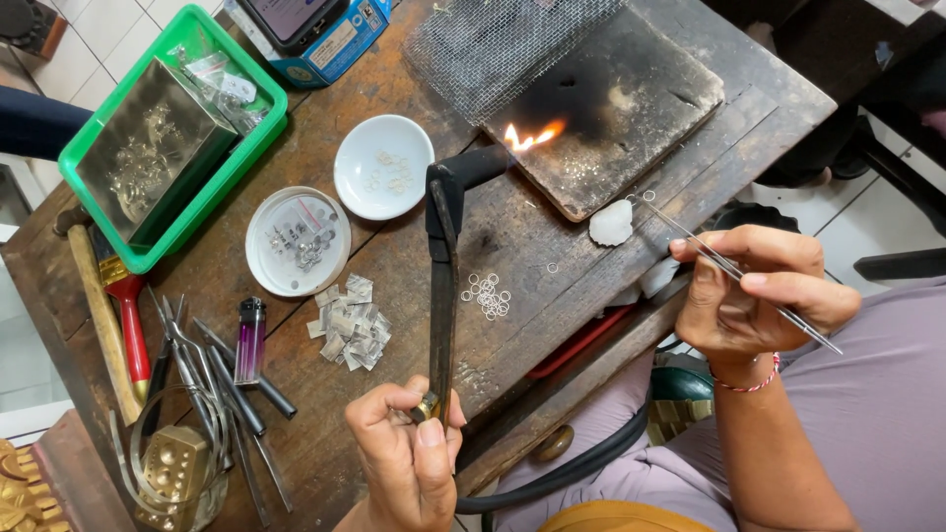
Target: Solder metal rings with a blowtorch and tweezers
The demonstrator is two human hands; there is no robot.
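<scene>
head view: left hand (409, 453) grips lit torch (443, 286); right hand (754, 291) pinches tweezers (734, 268) near charred block (616, 108).

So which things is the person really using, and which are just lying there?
In use:
left hand holds torch
flame on charred block
right hand holds tweezers
small ring

Lying about:
lighter
green tray
white dish
hammer
</scene>
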